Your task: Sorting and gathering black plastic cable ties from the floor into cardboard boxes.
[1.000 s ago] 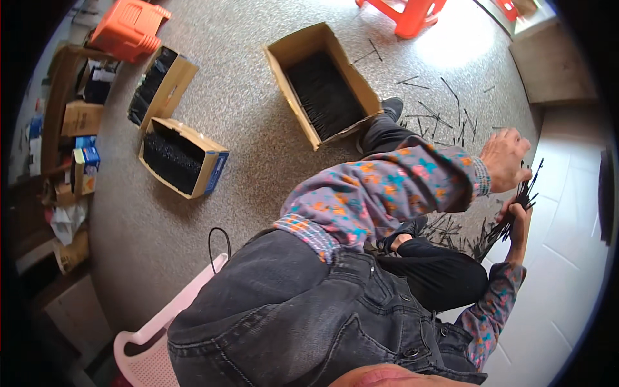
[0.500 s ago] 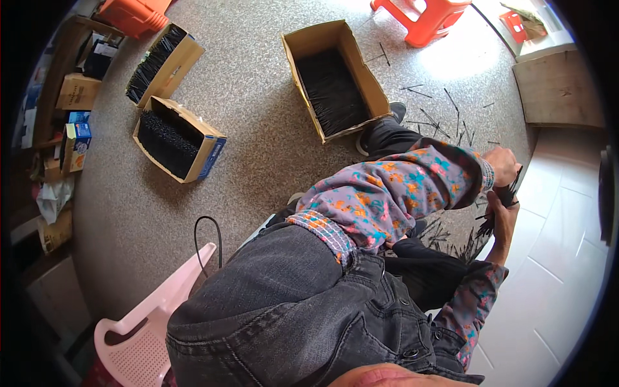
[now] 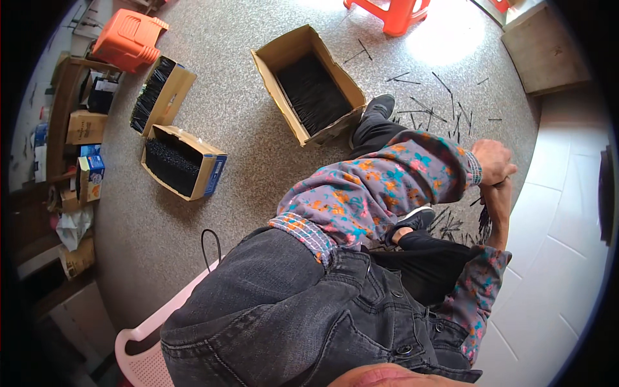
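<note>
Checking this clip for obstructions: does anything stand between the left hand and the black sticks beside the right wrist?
Only the right hand, lying between the left hand and the black sticks in this view; any left-hand contact is hidden.

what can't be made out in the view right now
All in the head view:
Right hand: fingers mostly hidden by the left hand, so its grip is unclear.
Black sticks beside the right wrist: partly hidden by the hands, too fine and crowded to count.
Red stool: upper part cut off by the top edge.
Pink chair: partly covered by the dark vest, cut off by the lower edge.
</note>
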A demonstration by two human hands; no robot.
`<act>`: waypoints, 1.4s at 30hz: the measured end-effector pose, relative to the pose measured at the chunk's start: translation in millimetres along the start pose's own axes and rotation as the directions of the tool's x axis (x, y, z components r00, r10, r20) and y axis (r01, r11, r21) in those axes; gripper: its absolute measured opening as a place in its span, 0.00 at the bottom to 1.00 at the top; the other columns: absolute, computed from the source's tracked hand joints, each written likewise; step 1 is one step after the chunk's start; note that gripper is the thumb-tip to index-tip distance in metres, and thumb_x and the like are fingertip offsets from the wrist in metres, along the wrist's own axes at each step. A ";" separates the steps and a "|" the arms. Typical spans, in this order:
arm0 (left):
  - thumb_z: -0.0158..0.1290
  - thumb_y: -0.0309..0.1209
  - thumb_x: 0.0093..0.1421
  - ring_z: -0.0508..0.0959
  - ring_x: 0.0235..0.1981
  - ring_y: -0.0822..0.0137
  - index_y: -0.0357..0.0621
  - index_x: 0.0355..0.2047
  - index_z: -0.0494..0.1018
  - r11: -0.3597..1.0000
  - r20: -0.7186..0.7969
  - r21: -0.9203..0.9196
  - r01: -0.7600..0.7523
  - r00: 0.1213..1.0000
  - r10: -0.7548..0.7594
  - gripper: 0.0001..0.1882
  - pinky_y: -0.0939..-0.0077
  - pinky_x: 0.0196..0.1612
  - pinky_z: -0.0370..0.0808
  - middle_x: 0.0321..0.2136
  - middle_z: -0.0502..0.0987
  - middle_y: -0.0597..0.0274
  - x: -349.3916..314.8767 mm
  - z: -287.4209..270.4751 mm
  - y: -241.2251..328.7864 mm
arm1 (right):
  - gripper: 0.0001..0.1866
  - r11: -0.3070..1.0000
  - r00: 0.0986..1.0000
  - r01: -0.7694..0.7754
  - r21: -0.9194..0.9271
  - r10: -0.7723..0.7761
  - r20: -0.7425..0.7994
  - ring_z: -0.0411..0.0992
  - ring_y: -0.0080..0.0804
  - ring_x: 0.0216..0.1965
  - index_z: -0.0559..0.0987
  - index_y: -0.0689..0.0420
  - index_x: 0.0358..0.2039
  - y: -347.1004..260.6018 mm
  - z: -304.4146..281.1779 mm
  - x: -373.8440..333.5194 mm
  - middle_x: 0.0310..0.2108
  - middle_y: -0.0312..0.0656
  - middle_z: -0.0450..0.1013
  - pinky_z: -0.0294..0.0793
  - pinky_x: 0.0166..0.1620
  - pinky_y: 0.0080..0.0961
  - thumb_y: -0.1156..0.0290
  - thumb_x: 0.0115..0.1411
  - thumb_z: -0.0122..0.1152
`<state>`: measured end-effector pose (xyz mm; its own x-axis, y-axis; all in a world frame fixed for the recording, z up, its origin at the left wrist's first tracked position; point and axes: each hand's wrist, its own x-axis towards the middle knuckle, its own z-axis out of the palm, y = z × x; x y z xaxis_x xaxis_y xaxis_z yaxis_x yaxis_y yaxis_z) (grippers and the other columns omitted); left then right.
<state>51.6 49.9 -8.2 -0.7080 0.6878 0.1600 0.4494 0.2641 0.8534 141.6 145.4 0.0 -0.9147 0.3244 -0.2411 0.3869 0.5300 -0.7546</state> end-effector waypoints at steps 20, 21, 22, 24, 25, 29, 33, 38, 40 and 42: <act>0.33 0.73 0.48 0.77 0.27 0.61 0.41 0.45 0.68 0.433 0.679 -0.589 0.682 0.709 -0.194 0.47 0.65 0.28 0.74 0.27 0.74 0.50 -43.4 8.8 21.5 | 0.11 0.224 0.980 0.120 0.967 0.129 -0.152 0.57 0.20 0.17 0.67 0.53 0.20 5.0 -38.5 9.7 0.14 0.28 0.55 0.59 0.21 0.18 0.70 0.59 0.55; 0.33 0.73 0.48 0.76 0.26 0.60 0.42 0.46 0.68 0.378 0.690 -0.596 0.708 0.693 -0.209 0.46 0.64 0.27 0.73 0.27 0.74 0.50 -45.0 10.6 20.3 | 0.12 0.216 0.978 0.137 0.967 0.122 -0.166 0.57 0.20 0.17 0.67 0.53 0.20 0.6 -37.4 8.4 0.14 0.28 0.55 0.59 0.21 0.18 0.69 0.59 0.55; 0.32 0.73 0.48 0.76 0.25 0.59 0.43 0.46 0.67 0.322 0.704 -0.601 0.731 0.675 -0.220 0.46 0.63 0.26 0.73 0.27 0.74 0.50 -46.7 12.7 19.2 | 0.13 0.209 0.976 0.156 0.965 0.116 -0.183 0.57 0.20 0.17 0.66 0.53 0.19 -1.5 -36.9 7.3 0.15 0.28 0.55 0.59 0.22 0.19 0.69 0.59 0.54; 0.33 0.73 0.48 0.76 0.24 0.57 0.42 0.46 0.67 0.257 0.728 -0.573 0.778 0.627 -0.277 0.46 0.62 0.26 0.73 0.28 0.74 0.48 -50.5 19.1 17.8 | 0.12 0.203 0.977 0.178 0.963 0.079 -0.197 0.56 0.20 0.17 0.66 0.53 0.19 2.1 -42.0 8.3 0.14 0.28 0.55 0.59 0.21 0.19 0.69 0.59 0.55; 0.33 0.72 0.49 0.75 0.24 0.55 0.41 0.46 0.66 0.189 0.745 -0.546 0.816 0.576 -0.336 0.46 0.60 0.26 0.73 0.30 0.73 0.46 -52.3 23.7 17.3 | 0.12 0.197 0.978 0.195 0.961 0.035 -0.205 0.56 0.20 0.17 0.67 0.53 0.19 5.8 -47.3 9.8 0.14 0.28 0.55 0.59 0.21 0.19 0.69 0.59 0.55; 0.35 0.70 0.51 0.75 0.31 0.50 0.33 0.43 0.64 -0.086 0.752 -0.617 0.782 0.554 -0.358 0.46 0.56 0.32 0.74 0.35 0.72 0.42 -58.2 23.6 2.2 | 0.12 0.131 0.973 0.225 0.965 -0.087 -0.215 0.56 0.20 0.16 0.67 0.53 0.20 10.6 -42.9 18.9 0.15 0.29 0.57 0.58 0.22 0.18 0.67 0.59 0.55; 0.34 0.65 0.55 0.75 0.33 0.52 0.35 0.41 0.65 -0.219 0.740 -0.671 0.709 0.619 -0.264 0.40 0.53 0.36 0.74 0.34 0.72 0.46 -41.1 20.9 4.7 | 0.10 0.167 0.958 0.285 0.944 -0.078 -0.275 0.61 0.23 0.17 0.68 0.54 0.22 -10.0 -24.9 8.2 0.16 0.32 0.61 0.62 0.22 0.20 0.68 0.57 0.57; 0.35 0.60 0.59 0.76 0.34 0.58 0.37 0.42 0.66 -0.236 0.679 -0.734 0.637 0.698 -0.228 0.34 0.56 0.40 0.75 0.36 0.74 0.52 -36.1 7.1 14.2 | 0.07 0.231 0.969 0.233 0.945 0.031 -0.246 0.66 0.25 0.18 0.72 0.57 0.24 -25.7 -13.1 4.8 0.16 0.34 0.65 0.69 0.23 0.24 0.70 0.55 0.60; 0.35 0.60 0.59 0.77 0.33 0.59 0.38 0.42 0.66 -0.206 0.673 -0.739 0.641 0.698 -0.245 0.33 0.58 0.39 0.75 0.35 0.74 0.54 -36.7 0.0 14.0 | 0.07 0.247 0.965 0.250 0.936 0.017 -0.262 0.67 0.26 0.18 0.72 0.58 0.25 -25.8 -11.0 4.3 0.16 0.34 0.65 0.70 0.24 0.24 0.70 0.54 0.60; 0.37 0.59 0.59 0.77 0.29 0.63 0.39 0.41 0.67 -0.042 0.665 -0.740 0.671 0.722 -0.190 0.32 0.66 0.33 0.75 0.32 0.74 0.55 -35.8 -8.9 12.7 | 0.08 0.320 0.969 0.225 0.920 0.026 -0.246 0.68 0.25 0.19 0.73 0.58 0.26 -21.6 -9.7 5.3 0.17 0.36 0.68 0.70 0.24 0.24 0.70 0.54 0.61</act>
<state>77.8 22.6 1.4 -0.2346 0.8961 -0.3768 -0.8971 -0.0503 0.4390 129.5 143.3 20.9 -0.8473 0.5209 -0.1036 -0.1892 -0.4783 -0.8576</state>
